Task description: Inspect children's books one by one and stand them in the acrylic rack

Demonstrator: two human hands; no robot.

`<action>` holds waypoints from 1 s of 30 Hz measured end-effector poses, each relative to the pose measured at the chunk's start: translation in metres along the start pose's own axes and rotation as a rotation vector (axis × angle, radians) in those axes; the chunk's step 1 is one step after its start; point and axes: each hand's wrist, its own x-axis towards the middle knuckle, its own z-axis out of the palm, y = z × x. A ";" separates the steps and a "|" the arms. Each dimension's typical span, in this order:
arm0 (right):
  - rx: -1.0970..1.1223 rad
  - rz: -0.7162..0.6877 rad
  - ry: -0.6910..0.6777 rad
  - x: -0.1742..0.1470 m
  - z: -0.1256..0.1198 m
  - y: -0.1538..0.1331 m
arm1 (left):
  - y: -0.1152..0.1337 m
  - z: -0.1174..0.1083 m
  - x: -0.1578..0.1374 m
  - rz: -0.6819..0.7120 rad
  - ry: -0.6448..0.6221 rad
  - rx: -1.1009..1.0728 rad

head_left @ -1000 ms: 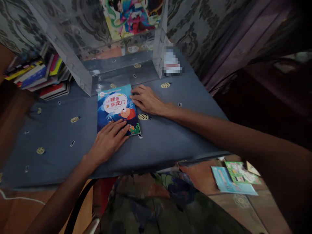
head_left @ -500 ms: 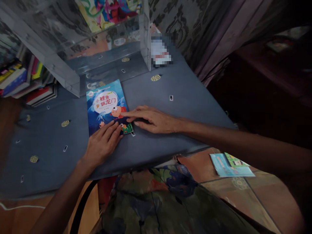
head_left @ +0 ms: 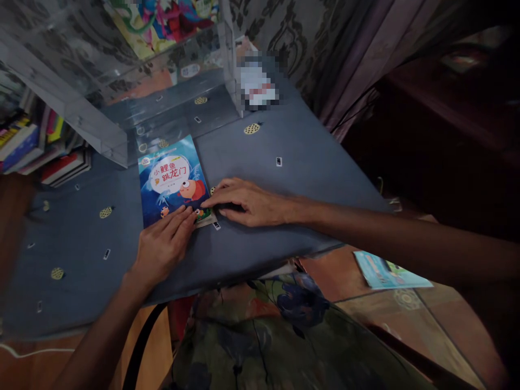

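Note:
A blue picture book (head_left: 166, 181) with a cartoon orange fish and Chinese lettering on its cover lies on the cloth-covered table, closed. Across its lower part rests my left hand (head_left: 164, 241), fingers stretched out flat on the cover. From the right, my right hand (head_left: 244, 203) reaches the book's lower right edge. Its index fingertip touches the cover, while the thumb is apart from it beside the edge. A pale strip of pages shows at that lower right corner.
A clear acrylic rack (head_left: 179, 100) with a colourful book in it stands behind. Stacked books (head_left: 67, 162) are at the left. The grey-blue tablecloth (head_left: 260, 244) has pineapple prints. A light-blue booklet (head_left: 390, 273) lies low at the right, beyond the table edge.
My right index finger has slid from the orange fish down towards the book's lower right edge, and pages now show there. My left hand stays on the cover. The view has shifted slightly.

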 end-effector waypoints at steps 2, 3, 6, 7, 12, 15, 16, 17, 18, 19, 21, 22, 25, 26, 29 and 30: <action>0.004 0.004 0.008 0.000 0.000 0.000 | 0.000 -0.002 0.002 -0.004 -0.008 -0.009; 0.007 0.001 0.010 0.000 0.000 0.000 | 0.000 -0.003 0.003 -0.003 -0.010 -0.012; 0.025 -0.032 0.026 0.000 0.000 0.001 | 0.000 -0.006 0.006 0.013 -0.007 0.000; 0.031 -0.044 0.031 -0.001 0.000 0.002 | 0.000 -0.006 0.006 0.018 -0.006 0.009; -0.063 -0.097 -0.005 -0.003 0.001 0.006 | 0.003 -0.004 0.006 0.029 0.007 0.043; -0.218 -0.177 -0.059 -0.005 0.000 0.003 | 0.006 -0.002 0.004 0.029 0.023 0.084; -0.269 -0.196 -0.071 -0.006 -0.001 0.001 | 0.007 -0.001 0.003 0.026 0.023 0.093; -0.314 -0.210 -0.081 -0.006 -0.001 -0.001 | 0.008 -0.001 0.002 0.020 0.019 0.097; -0.352 -0.220 -0.083 -0.007 -0.001 -0.003 | 0.009 -0.002 0.002 0.007 0.009 0.098; -0.382 -0.228 -0.083 -0.007 -0.001 -0.005 | 0.010 -0.002 0.003 -0.012 -0.010 0.093; -0.415 -0.250 -0.080 -0.008 0.000 -0.007 | 0.009 -0.003 0.005 -0.061 -0.061 0.065; -0.421 -0.258 -0.082 -0.008 0.000 -0.008 | 0.008 -0.002 0.008 -0.089 -0.094 0.045; -0.410 -0.264 -0.092 -0.008 0.000 -0.009 | -0.003 0.004 0.023 -0.151 -0.187 -0.007; -0.403 -0.260 -0.093 -0.008 0.000 -0.009 | -0.009 0.008 0.030 -0.163 -0.207 -0.012; -0.388 -0.244 -0.103 -0.007 -0.003 -0.012 | -0.036 0.025 0.056 -0.180 -0.225 -0.008; -0.384 -0.242 -0.108 -0.007 -0.004 -0.012 | -0.046 0.032 0.066 -0.183 -0.223 -0.004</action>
